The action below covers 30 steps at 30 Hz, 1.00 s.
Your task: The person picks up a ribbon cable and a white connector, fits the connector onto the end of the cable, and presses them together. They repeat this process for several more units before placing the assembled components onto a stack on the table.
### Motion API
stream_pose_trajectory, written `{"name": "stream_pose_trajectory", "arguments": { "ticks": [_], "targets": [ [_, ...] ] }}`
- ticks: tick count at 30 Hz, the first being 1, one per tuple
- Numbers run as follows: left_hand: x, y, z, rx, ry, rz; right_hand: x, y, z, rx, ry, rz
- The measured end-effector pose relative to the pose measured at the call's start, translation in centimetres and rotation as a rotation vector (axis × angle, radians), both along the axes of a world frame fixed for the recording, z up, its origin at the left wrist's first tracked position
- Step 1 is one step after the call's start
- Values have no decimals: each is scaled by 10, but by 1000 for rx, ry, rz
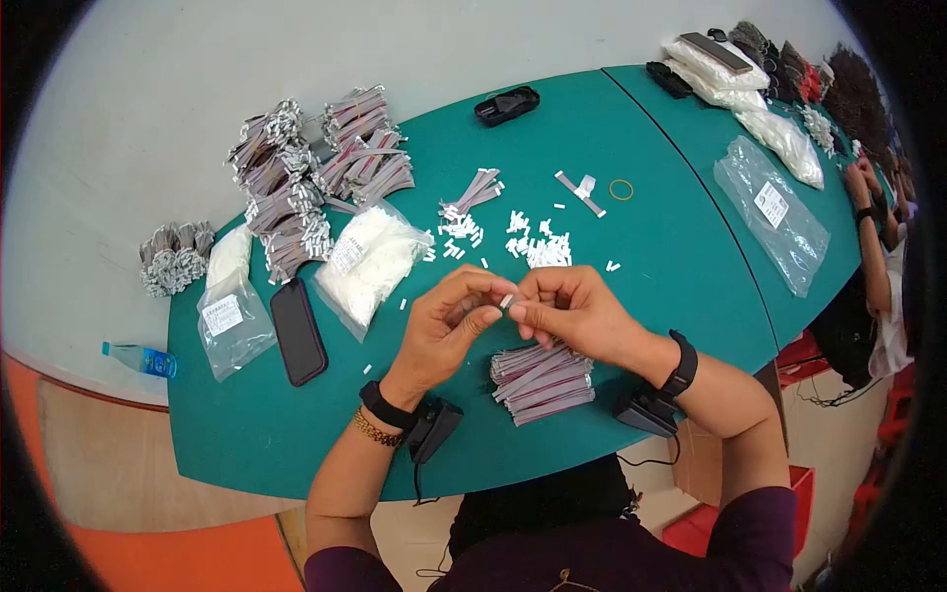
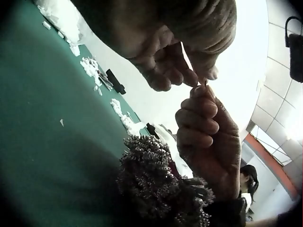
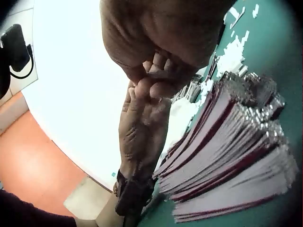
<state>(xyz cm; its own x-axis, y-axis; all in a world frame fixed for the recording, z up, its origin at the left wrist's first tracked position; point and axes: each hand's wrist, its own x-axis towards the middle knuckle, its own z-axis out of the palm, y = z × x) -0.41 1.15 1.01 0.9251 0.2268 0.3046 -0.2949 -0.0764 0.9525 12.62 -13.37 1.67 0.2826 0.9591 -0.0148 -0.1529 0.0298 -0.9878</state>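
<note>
In the head view my left hand (image 1: 446, 324) and right hand (image 1: 580, 308) meet fingertip to fingertip above the table. Between the thumbs and forefingers a small white plastic piece (image 1: 507, 301) is pinched from both sides; the fingers hide most of it. Just below the right hand lies a bundle of flat grey ribbon cables (image 1: 543, 385) with some dark red strands. Their metallic ends (image 3: 265, 118) show close up in the right wrist view. Beyond the hands lies a loose pile of small white plastic pieces (image 1: 548, 251).
A few ribbon cables (image 1: 478, 189) lie farther back, near an orange rubber band (image 1: 620, 189). To the left are a bag of white pieces (image 1: 367, 264), a phone (image 1: 298, 332) and heaped cable bundles (image 1: 281, 187). Another person's arm (image 1: 874, 247) is at the right.
</note>
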Motion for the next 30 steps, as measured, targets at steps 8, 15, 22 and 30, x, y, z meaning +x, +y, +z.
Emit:
{"name": "stream_pose_trajectory", "arguments": {
  "ticks": [8, 15, 22, 30],
  "targets": [
    [1, 0, -1, 81, 181, 37, -1, 1, 0, -17, -112, -31],
    [0, 0, -10, 211, 197, 160, 2, -1, 1, -42, -309, 14],
    [3, -4, -8, 71, 115, 87, 5, -2, 7, -76, -279, 9],
    [1, 3, -4, 105, 146, 131, 14, 3, 0, -44, -254, -20]
  ]
}}
